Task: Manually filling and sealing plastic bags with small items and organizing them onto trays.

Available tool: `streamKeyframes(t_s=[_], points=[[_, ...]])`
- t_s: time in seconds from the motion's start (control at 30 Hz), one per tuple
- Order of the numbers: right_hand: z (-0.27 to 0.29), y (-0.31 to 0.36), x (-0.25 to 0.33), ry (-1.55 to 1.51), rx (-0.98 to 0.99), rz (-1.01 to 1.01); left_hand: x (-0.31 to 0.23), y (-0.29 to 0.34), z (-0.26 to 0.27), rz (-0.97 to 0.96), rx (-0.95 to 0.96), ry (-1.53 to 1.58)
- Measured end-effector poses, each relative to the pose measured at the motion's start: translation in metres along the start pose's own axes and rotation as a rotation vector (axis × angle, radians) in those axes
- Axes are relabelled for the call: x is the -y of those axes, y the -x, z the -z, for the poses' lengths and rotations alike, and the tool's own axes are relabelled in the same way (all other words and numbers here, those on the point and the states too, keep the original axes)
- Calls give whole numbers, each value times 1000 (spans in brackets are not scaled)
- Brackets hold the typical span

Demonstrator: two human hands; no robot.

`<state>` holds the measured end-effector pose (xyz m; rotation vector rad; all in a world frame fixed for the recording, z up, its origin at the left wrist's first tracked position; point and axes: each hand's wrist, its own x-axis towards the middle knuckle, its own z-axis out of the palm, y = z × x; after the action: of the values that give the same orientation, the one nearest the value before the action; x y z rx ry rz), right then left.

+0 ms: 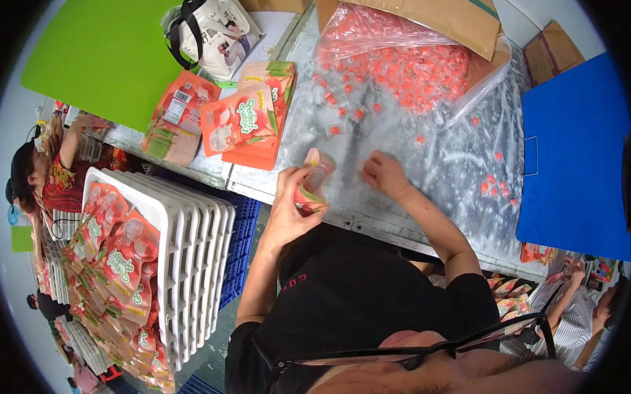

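My left hand is closed around a pink and red pouch, held upright at the table's near edge with its top bulging toward the table. To its right, my right hand is low over the metal tabletop, fingers curled together; whatever may be in them is hidden. Beyond both hands, small red wrapped pieces spill in a heap from a clear plastic bag inside a tipped cardboard box. Several loose pieces lie scattered nearer. Flat printed pouches are stacked left of my left hand.
White stacked crates piled with filled pouches stand at my left. A tote bag sits at the back left beside a green panel. A blue panel bounds the right side. Other people work on both sides.
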<state>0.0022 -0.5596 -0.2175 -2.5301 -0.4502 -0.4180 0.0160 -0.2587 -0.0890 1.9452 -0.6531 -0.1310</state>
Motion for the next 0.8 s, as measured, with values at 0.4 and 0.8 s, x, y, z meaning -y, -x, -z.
streamKeyframes(t_s=[0.4, 0.8], points=[[68, -92, 121, -1937, -596, -684, 0, -14, -42, -54, -100, -229], [48, -80, 129, -1649, -495, -460, 3, -15, -57, 9, -232, -254]])
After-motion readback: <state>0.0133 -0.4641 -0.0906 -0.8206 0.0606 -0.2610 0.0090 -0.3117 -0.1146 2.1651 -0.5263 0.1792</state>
